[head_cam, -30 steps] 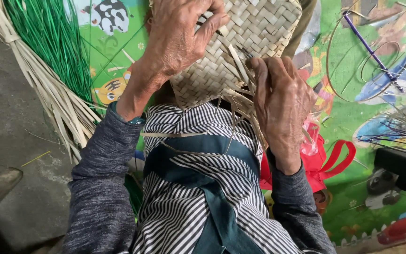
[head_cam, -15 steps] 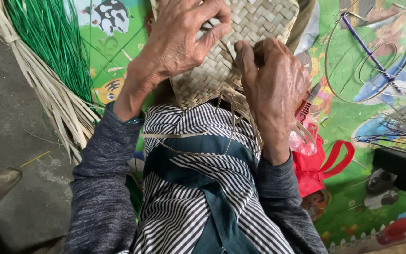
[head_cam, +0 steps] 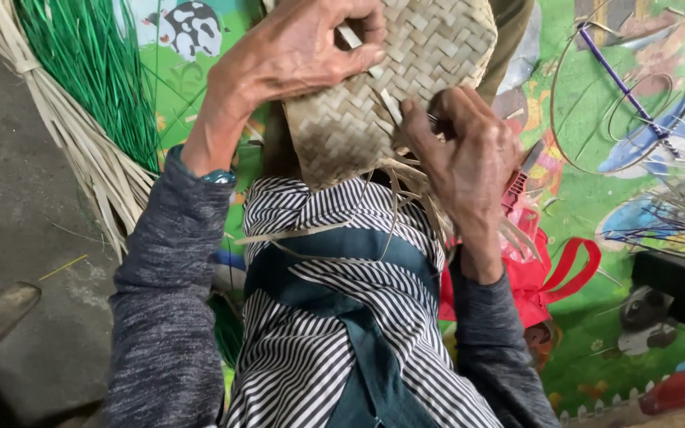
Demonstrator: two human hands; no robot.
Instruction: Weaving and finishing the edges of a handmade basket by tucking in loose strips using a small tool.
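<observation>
Hands work a pale woven basket piece point(head_cam: 406, 87), held centre-far above the lap. Left hand point(head_cam: 303, 47) pinches a pale strip point(head_cam: 352, 37) on its top edge; right hand point(head_cam: 461, 147) is curled closed on loose strips w/ thumb against the weave. Green strips point(head_cam: 89, 71) lie far left, red bag point(head_cam: 537, 273) right, contents hidden.

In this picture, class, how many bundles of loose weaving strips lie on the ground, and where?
2. A green bundle lies at upper left on the mat; a pale straw-coloured bundle lies beside it, nearer the grey floor. More may be hidden beyond the frame.
</observation>
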